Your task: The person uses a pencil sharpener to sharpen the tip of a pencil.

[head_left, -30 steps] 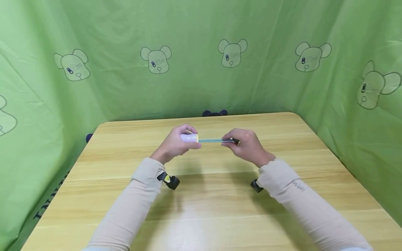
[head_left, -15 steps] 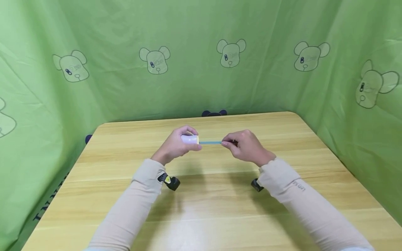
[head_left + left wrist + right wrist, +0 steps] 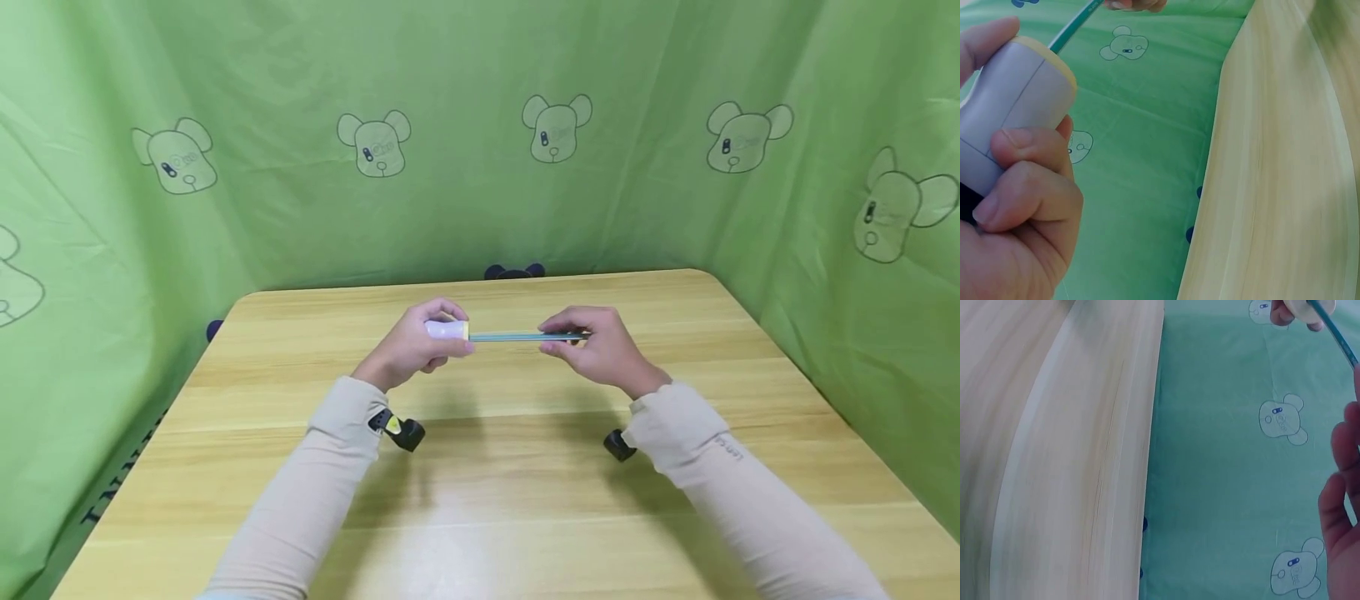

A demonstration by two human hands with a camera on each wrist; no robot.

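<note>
My left hand (image 3: 405, 348) grips a small lavender pencil sharpener (image 3: 447, 329) with a cream end; its black base shows in the left wrist view, below the lavender body (image 3: 1022, 94). A teal pencil (image 3: 502, 337) runs level from the sharpener's cream end across to my right hand (image 3: 607, 343). There the thumb and fingers pinch the pencil, and its dark rear end reaches back under the palm. Both hands are held above the table. In the right wrist view the pencil (image 3: 1335, 334) meets the cream face, while its tip is hidden inside.
A wooden table (image 3: 495, 467) with rounded far corners lies below the hands. Green curtains (image 3: 465, 208) printed with bear heads surround it at the back and sides. Black wrist cameras (image 3: 405, 433) hang under both cuffs.
My right hand has shifted a little to the right, and a longer stretch of pencil shows between the hands. The left hand with the sharpener has drifted slightly left.
</note>
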